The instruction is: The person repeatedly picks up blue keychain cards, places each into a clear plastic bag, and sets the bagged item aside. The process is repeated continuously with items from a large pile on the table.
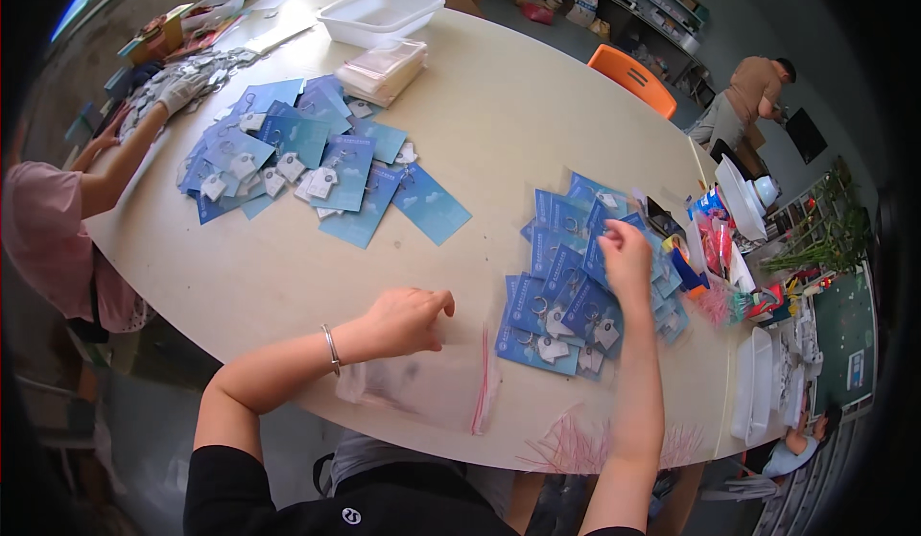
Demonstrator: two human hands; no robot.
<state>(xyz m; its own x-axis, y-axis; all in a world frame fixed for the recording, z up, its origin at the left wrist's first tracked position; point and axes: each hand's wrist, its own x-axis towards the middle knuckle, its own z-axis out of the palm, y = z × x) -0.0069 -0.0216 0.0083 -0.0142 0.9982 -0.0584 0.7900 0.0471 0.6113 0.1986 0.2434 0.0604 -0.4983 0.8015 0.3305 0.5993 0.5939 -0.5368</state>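
My left hand (411, 323), with a silver bangle at the wrist, hovers over a clear zip bag (417, 382) with a red seal strip. Its fingers are loosely bent and apart, with nothing between them. On the right, a spread of blue cards (537, 301) lies in overlapping rows, many carrying white shirt-shaped keychains (554, 348) on metal rings. My right hand (628, 260) is over this spread, its thumb and fingers pinched at the edge of a blue card (594, 248). The forearm covers part of the rows.
A looser heap of similar cards (350, 166) lies far left, near stacked clear bags (384, 71) and a white tub (381, 16). A gloved co-worker's hand (182, 90) reaches into loose keychains. Pink twist ties (566, 445) lie at the near edge; a white tray (753, 382) stands right.
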